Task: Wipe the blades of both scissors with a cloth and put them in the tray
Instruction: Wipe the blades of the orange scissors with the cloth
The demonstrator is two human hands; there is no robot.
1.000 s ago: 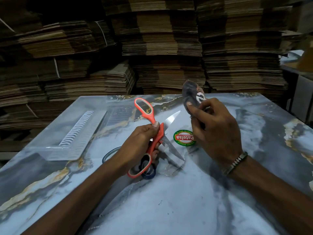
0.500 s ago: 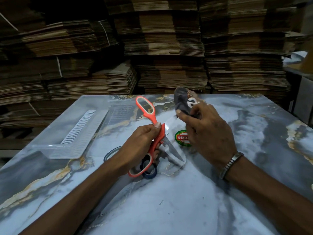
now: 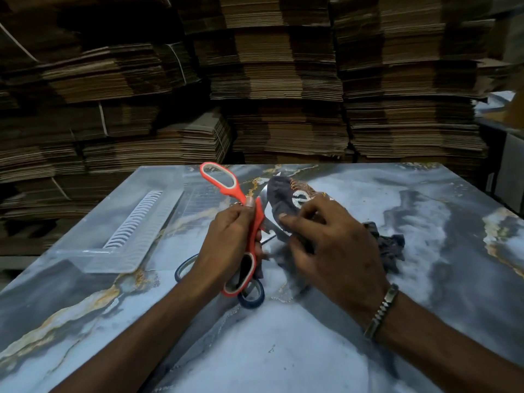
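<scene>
Head view | orange scissors (image 3: pixel 256 219) gripped by left hand (image 3: pixel 226 239), blades mostly hidden under cloth (image 3: pixel 286 194) pinched by right hand (image 3: pixel 326 242) | blue scissors (image 3: pixel 251 297) half-hidden beneath, on table (image 3: pixel 283 350) | two scissors, one tray (image 3: pixel 93 252) far left

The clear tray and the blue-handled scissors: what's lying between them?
Nothing; in the head view only bare marble tabletop separates the tray from the blue-handled scissors.

A single wide-angle view comes from the person's head, looking forward and down. It sits close over the marbled tabletop (image 3: pixel 425 293), which fills the lower half of the frame. Both forearms enter from the bottom edge. Stacked cardboard (image 3: pixel 269 80) fills the upper half, its lines bowed by the lens.
</scene>
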